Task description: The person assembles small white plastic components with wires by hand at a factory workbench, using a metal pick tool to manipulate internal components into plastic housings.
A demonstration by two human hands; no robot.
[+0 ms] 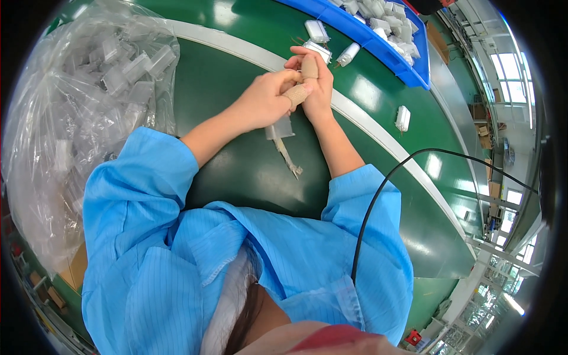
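My left hand (269,99) and my right hand (317,86) meet over the green work table (231,163), fingers curled against each other. Tan finger covers sit on some of the fingertips. Whatever lies between the fingers is mostly hidden. Just below the left hand shows a clear plastic sleeve (281,128); whether the hand touches it I cannot tell. A thin, pale strip-like piece (287,158) extends from it toward me. Right beyond the right fingertips is a white block-shaped part (319,51), with another white block (317,31) behind it.
A large clear bag (89,127) of translucent plastic sleeves fills the left side. At the back right stands a blue bin (421,62) of white parts. Loose white parts (349,54) lie near it, one (403,118) farther right. A black cable (438,150) arcs across the right.
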